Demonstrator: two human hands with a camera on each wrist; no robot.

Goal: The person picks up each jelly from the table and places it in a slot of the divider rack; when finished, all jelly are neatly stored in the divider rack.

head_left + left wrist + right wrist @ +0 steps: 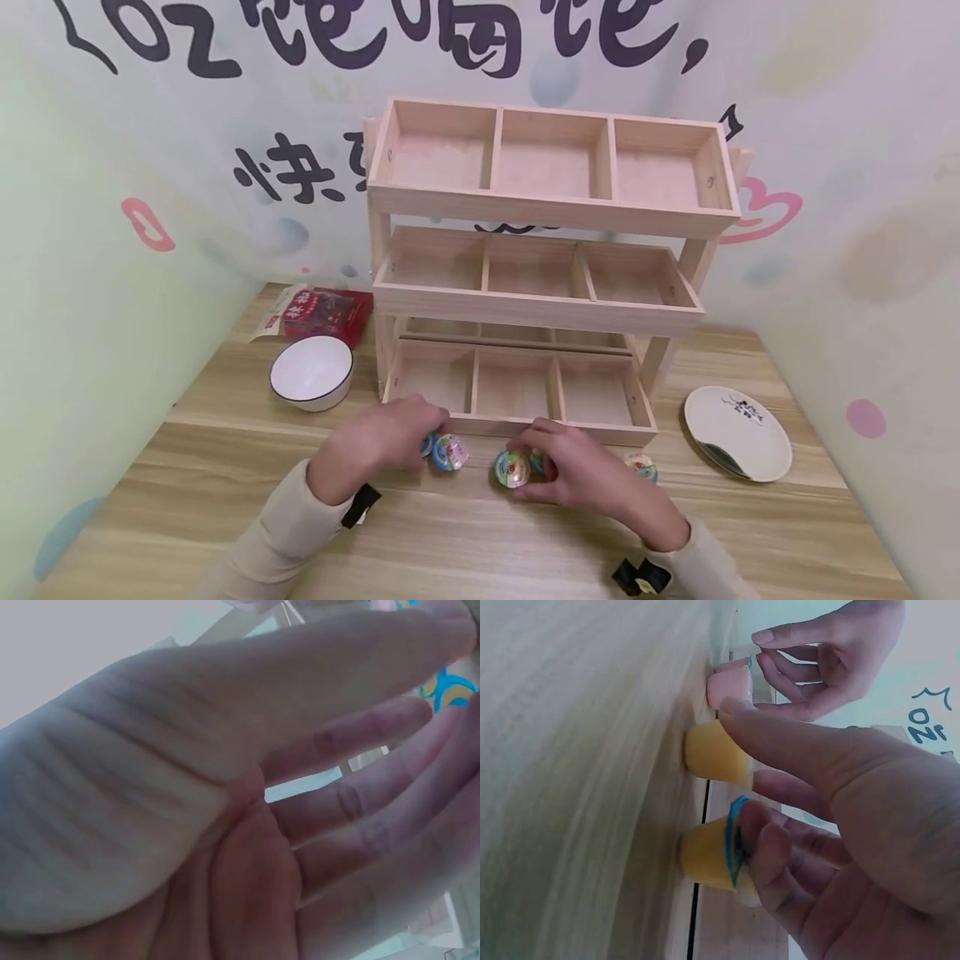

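Observation:
My left hand (390,437) is at the front of the rack, its thumb and fingers about a small blue-lidded jelly cup (427,444). Much of that cup is hidden by the hand. A pink jelly cup (729,686) stands beside it, its patterned lid (450,452) facing up. With thumb and index finger, my right hand (581,471) pinches a yellow jelly cup (714,750). Under its other fingers, which are curled, stands a second yellow jelly cup (705,855). Another jelly cup (641,467) shows past the right wrist.
A three-tier wooden rack (555,215) with divided trays stands behind the hands. To its left are a white bowl (311,372) and a red food packet (322,312). White plates (738,433) lie at the right on the wooden table (465,542).

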